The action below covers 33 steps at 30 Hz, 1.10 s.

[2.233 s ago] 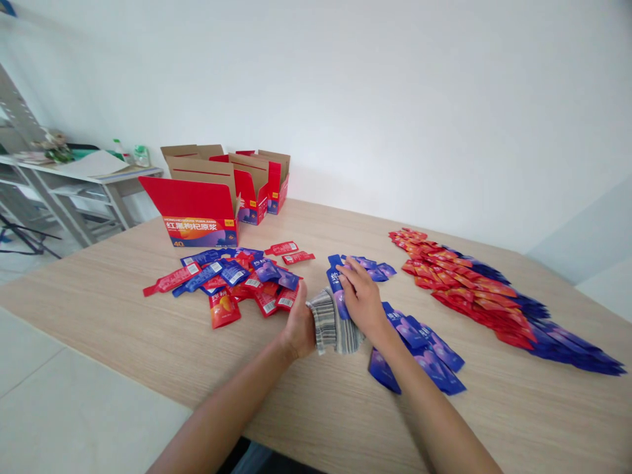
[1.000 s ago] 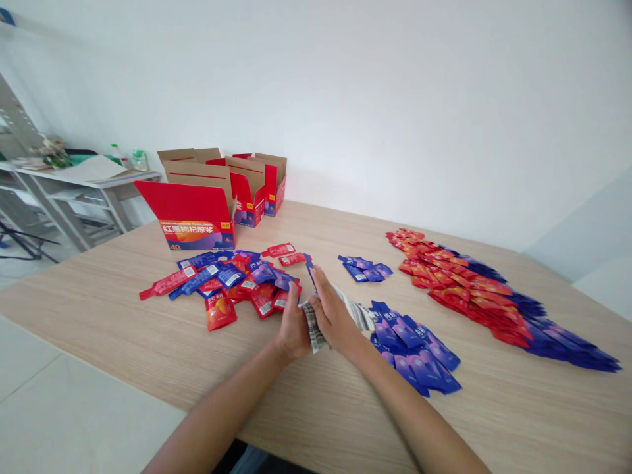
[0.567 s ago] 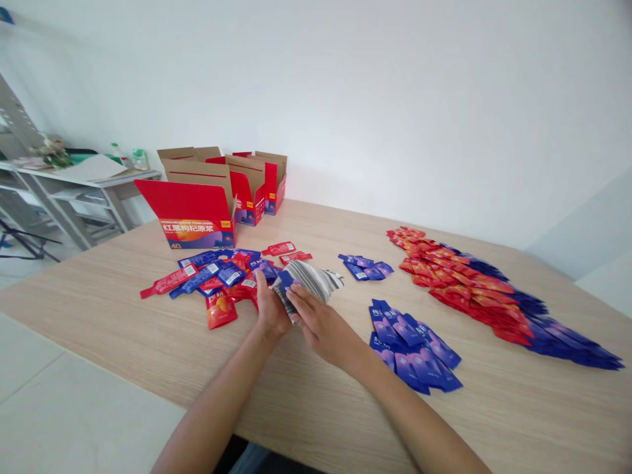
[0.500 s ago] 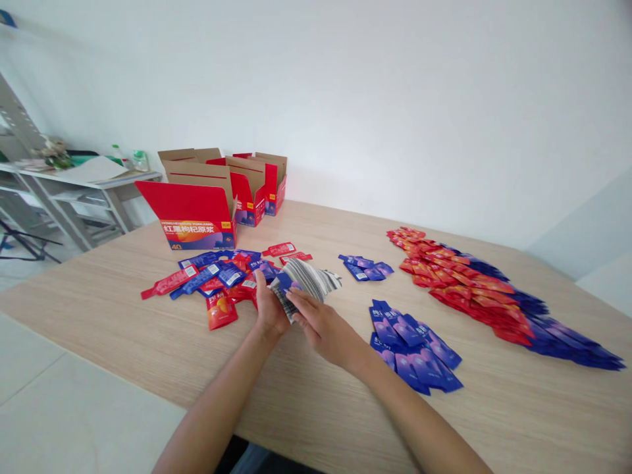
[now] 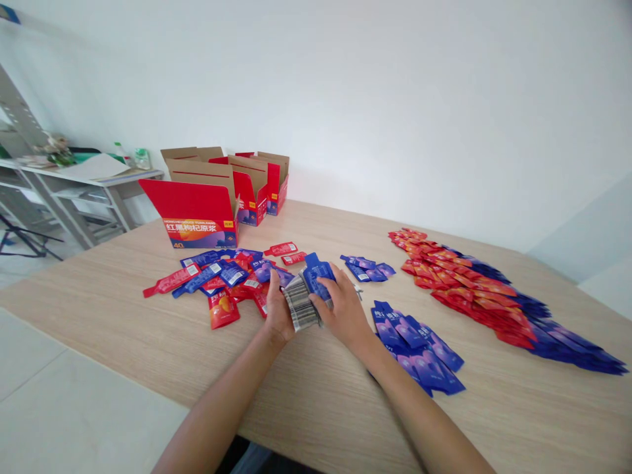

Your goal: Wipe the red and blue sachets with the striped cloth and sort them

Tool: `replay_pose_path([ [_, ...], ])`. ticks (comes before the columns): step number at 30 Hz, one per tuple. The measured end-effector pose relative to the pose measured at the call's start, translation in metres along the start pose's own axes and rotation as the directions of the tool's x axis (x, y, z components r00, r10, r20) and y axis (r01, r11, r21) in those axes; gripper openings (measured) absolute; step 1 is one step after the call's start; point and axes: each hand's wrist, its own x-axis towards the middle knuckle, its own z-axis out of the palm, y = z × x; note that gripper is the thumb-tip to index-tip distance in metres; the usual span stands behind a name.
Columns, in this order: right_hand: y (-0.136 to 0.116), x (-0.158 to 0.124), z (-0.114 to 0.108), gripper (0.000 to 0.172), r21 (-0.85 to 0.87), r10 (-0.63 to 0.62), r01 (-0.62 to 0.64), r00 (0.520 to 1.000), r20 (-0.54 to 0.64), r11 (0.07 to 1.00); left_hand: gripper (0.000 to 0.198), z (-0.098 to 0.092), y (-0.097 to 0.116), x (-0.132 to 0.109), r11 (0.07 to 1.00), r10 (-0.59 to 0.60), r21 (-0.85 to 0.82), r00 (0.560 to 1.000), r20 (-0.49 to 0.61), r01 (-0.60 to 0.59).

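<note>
My left hand [image 5: 279,315] is closed around a grey-and-white striped cloth [image 5: 301,306], its thumb pointing up along the cloth's left side. Over that cloth lies a blue sachet [image 5: 317,271] with a narrow neck at its top. The fingers of my right hand [image 5: 346,308] pinch this sachet from the right. A bit of the cloth sticks out beyond my right hand. Left of my hands is a mixed heap of red and blue sachets [image 5: 232,273]. To the right, fanned blue sachets [image 5: 419,349] lie on the table.
Open red cartons [image 5: 200,210] stand at the back left of the wooden table [image 5: 306,401]. A small group of blue sachets [image 5: 368,268] lies beyond my right hand. Long overlapping rows of red sachets [image 5: 459,280] and blue ones [image 5: 575,342] stretch along the right side.
The blue sachet now shows upright above the cloth, between my right fingers; before, it was mostly covered by cloth and hand. My right hand has shifted slightly right and up.
</note>
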Motion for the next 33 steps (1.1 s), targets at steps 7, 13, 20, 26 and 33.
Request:
replay_pose_path([
  [7, -0.001, 0.002, -0.003, 0.032, -0.018, 0.074, -0.074, 0.997, -0.023, 0.997, 0.085, -0.002, -0.008, -0.001, 0.998, -0.059, 0.01, 0.998, 0.036, 0.058],
  [13, 0.005, 0.006, -0.011, 0.034, 0.007, 0.174, -0.174, 0.983, -0.065, 0.985, 0.088, 0.008, -0.025, -0.007, 0.989, -0.147, 0.036, 0.989, 0.031, 0.146],
  [20, 0.01, 0.007, -0.011, 0.039, -0.025, 0.126, -0.125, 0.992, 0.025, 0.992, 0.091, 0.013, -0.022, -0.007, 0.993, -0.112, 0.024, 0.994, 0.016, 0.112],
  [26, 0.005, 0.008, -0.01, 0.039, -0.055, 0.093, -0.088, 0.991, 0.096, 0.995, 0.095, 0.017, -0.013, -0.006, 0.999, -0.053, 0.013, 0.999, 0.003, 0.053],
  [33, -0.005, 0.007, -0.009, 0.034, -0.06, -0.009, 0.015, 0.996, 0.092, 0.998, 0.097, 0.004, 0.003, -0.004, 1.0, 0.007, 0.018, 1.0, 0.028, -0.008],
])
